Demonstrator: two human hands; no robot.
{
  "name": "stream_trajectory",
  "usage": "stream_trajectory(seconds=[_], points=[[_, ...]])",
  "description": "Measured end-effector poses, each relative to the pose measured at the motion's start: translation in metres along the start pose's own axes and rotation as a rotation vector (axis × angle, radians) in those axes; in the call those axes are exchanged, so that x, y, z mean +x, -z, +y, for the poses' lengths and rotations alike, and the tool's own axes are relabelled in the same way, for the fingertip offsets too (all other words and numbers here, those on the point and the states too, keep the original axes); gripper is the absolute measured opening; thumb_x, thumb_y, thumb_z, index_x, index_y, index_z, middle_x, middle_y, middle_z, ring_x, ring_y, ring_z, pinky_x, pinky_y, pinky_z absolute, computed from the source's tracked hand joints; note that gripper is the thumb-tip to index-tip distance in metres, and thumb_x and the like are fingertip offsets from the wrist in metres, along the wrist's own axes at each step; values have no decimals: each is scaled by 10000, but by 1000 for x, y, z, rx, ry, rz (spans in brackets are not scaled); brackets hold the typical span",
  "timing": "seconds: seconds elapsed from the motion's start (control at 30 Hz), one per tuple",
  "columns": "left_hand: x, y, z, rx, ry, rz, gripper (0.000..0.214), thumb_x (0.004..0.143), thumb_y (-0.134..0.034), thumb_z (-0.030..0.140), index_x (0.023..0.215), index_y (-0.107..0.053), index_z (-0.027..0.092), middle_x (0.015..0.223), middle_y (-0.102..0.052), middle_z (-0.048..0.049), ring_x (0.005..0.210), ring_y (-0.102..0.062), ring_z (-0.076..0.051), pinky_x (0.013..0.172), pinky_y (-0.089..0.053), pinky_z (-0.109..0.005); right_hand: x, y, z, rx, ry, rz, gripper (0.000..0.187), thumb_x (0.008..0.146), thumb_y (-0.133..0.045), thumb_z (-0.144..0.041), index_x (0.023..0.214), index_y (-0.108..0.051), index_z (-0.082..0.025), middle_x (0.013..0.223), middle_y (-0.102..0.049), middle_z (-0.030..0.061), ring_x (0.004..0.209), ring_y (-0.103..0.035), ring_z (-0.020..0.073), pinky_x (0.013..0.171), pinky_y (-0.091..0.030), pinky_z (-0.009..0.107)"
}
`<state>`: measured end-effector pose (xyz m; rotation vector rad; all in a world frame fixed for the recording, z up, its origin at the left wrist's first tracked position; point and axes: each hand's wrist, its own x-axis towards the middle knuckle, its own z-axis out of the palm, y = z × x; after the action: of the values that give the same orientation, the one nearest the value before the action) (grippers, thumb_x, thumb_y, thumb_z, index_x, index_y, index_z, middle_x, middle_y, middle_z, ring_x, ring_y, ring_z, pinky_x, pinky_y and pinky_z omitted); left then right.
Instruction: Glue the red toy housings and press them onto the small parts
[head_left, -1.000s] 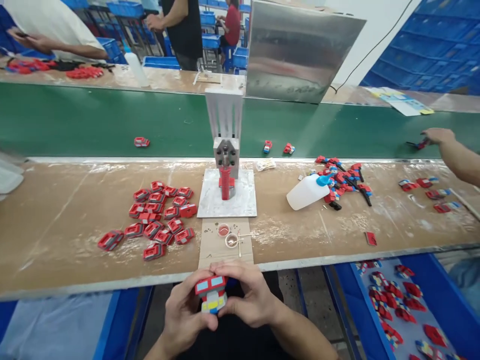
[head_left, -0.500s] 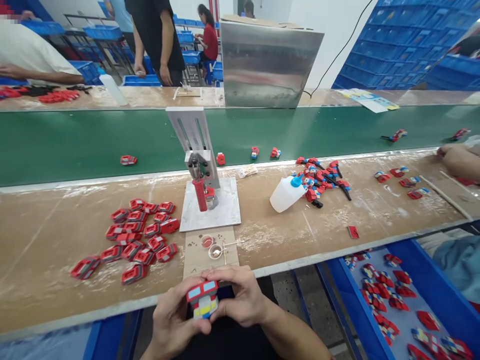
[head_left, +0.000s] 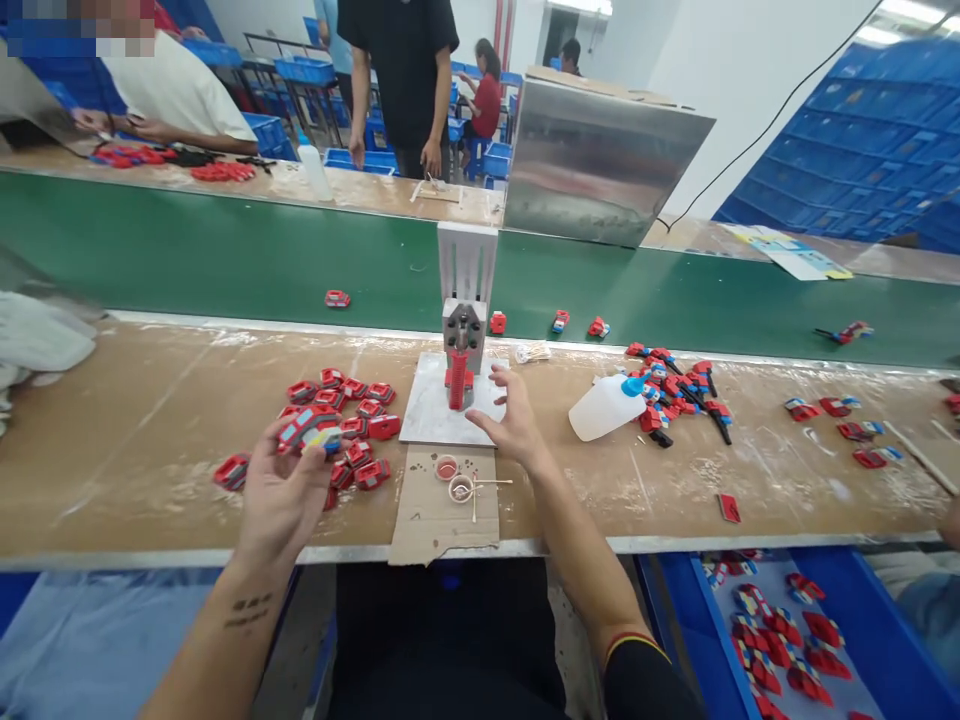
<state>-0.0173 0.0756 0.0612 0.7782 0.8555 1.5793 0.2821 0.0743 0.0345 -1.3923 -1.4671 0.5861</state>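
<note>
Lighting bright, diffuse; ceiling lights visible at two o'clock. Glare noted on tabletop, four o'clock. Crates at two o'clock soft, skewed. Pixelated patch, ten o'clock.

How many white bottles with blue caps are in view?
2. One bottle is on the near table, right of the press; another bottle is on the far bench, left of the press. Others may be hidden.

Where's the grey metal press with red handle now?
The press stands near the head view's centre, on the brown tabletop, between red toy parts at left and the right hand.
</note>
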Motion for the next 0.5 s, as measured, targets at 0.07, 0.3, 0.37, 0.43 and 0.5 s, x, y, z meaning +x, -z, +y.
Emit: stream_trajectory(seconds=[0.07, 0.3, 0.37, 0.43, 0.5], points=[[2, 7, -1, 31, 41, -6, 632, 520, -1092, 353, 1022, -721, 252, 882, -817, 10, 706, -793, -174, 715, -678, -245, 29, -15, 11, -23, -54, -43, 718, 705, -898, -307, 1341, -575, -223, 1440, -631, 171, 1308, -591, 336, 1057, -546, 523], [8, -24, -23, 188, 117, -436, 673, 646, -997, 597, 1112, -709, 207, 1056, -811, -116, 942, -790, -254, 820, -630, -318, 55, -50, 22, 24, -95, -95, 395, 770, -809, -297, 1122, -651, -212, 1053, -777, 71, 968, -729, 242, 937, -586, 424], [21, -54, -34, 185, 102, -583, 678, 648, -978, 639, 1079, -708, 191, 1040, -803, -125, 942, -779, -253, 819, -617, -317, 54, -51, 22, 46, -98, -100, 361, 787, -788, -315, 1100, -643, -209, 1022, -790, 68, 924, -741, 234, 900, -594, 405], [31, -78, -41, 152, 87, -697, 708, 623, -960, 701, 1031, -706, 180, 968, -794, -113, 870, -772, -242, 765, -613, -308, 53, -49, 21, 64, -88, -108, 353, 782, -783, -320, 1084, -638, -209, 1011, -798, 69, 917, -747, 241, 885, -597, 404], [32, -90, -41, 132, 73, -754, 719, 610, -940, 743, 994, -709, 181, 911, -783, -92, 818, -771, -240, 706, -608, -300, 52, -47, 20, 81, -74, -115, 353, 768, -780, -310, 1076, -641, -211, 989, -799, 64, 915, -751, 249, 873, -601, 404]])
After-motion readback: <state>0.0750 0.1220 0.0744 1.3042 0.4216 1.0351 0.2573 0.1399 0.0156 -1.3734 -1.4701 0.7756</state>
